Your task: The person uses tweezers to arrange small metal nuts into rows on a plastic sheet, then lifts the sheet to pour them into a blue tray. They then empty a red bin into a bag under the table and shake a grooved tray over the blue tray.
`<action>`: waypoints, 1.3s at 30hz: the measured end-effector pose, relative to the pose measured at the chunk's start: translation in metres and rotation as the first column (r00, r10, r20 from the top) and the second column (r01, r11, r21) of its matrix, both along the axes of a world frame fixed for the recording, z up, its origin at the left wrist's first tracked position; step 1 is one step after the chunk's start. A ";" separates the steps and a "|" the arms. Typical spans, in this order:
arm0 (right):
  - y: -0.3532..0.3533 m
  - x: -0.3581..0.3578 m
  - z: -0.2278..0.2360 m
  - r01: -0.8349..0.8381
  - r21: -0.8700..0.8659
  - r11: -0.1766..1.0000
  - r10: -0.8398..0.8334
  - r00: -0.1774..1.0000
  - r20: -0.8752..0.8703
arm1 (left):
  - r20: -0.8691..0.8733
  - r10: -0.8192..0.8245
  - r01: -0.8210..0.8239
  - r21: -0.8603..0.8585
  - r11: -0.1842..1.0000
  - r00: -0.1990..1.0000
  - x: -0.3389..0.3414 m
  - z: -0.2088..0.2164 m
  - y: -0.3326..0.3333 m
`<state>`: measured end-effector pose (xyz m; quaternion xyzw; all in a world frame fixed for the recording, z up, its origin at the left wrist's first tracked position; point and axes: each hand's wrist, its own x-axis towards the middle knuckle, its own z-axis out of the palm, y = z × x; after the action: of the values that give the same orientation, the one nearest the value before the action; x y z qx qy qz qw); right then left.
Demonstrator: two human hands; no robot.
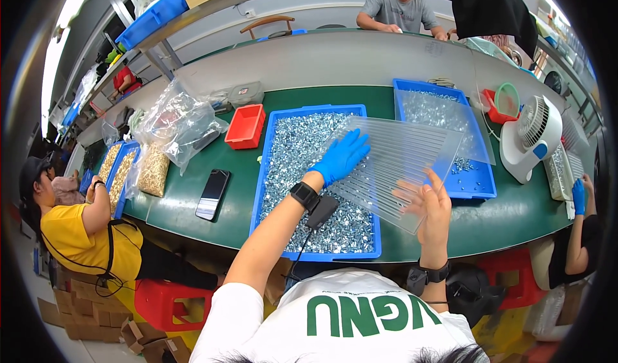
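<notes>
A clear ribbed plastic plate (402, 163) is held tilted over the right side of a blue tray (257, 199) full of small shiny metal parts (290, 163). My right hand (430, 205), bare, grips the plate's near right edge, with fingers seen through it and the thumb at the rim. My left hand (344, 157), in a blue glove, lies flat with fingers stretched out at the plate's left part, above the metal parts. Whether its palm touches the plate or the parts is hidden. A black watch and a small dark device with a cable are on my left wrist.
Behind on the right, another blue tray (479, 186) holds metal parts under a clear sheet (438, 121). A white fan (531, 131) stands beside it. Left lie a phone (213, 195), a red bin (245, 127) and plastic bags (180, 118). Co-workers sit left (90, 234), right and opposite.
</notes>
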<state>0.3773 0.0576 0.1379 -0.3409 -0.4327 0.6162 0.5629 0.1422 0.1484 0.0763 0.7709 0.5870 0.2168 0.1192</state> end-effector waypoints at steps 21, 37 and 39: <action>0.012 0.006 -0.002 -0.006 0.018 1.000 0.006 1.000 0.021 | -0.083 0.269 -0.275 -0.068 0.959 0.959 -0.065 -0.018 -0.105; 0.012 0.007 -0.002 -0.028 0.015 0.999 0.029 0.999 -0.020 | 0.075 -0.154 0.151 0.049 0.987 0.985 -0.055 -0.019 -0.133; 0.011 0.006 -0.002 -0.026 0.010 1.000 0.026 1.000 -0.012 | 0.330 0.034 0.027 -0.177 0.984 0.943 -0.064 -0.020 -0.129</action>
<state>0.3831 0.0683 0.1364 -0.3287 -0.4366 0.6236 0.5591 0.0787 0.0198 0.0562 0.7086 0.5769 0.2899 0.2847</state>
